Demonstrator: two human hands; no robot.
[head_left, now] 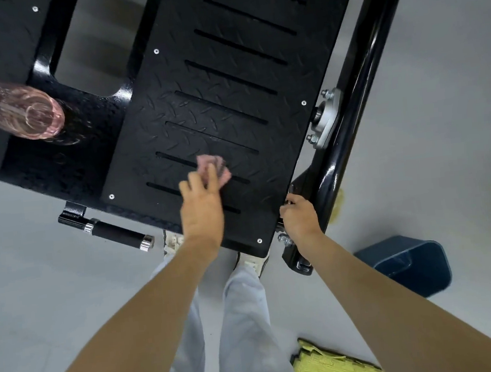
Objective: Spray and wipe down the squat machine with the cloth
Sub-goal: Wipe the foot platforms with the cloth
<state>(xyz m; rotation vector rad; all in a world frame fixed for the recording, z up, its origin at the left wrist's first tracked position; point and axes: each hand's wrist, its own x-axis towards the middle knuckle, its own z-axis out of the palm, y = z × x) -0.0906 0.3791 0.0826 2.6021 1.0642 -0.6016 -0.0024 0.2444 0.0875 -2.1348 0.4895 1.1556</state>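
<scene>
On one footplate (229,96), one cloth (221,166), probably crumpled.

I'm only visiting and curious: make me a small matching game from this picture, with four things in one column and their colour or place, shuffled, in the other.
Things
1. cloth
2. bin
3. foam mat
4. right hand

Descriptions
A. dark blue, on the floor to the right of the machine
B. grips the black frame at the footplate's near corner
C. pink, under the left hand on the black footplate
D. yellow-green, on the floor at the picture's bottom edge

Pairs: 1-C, 2-A, 3-D, 4-B
</scene>
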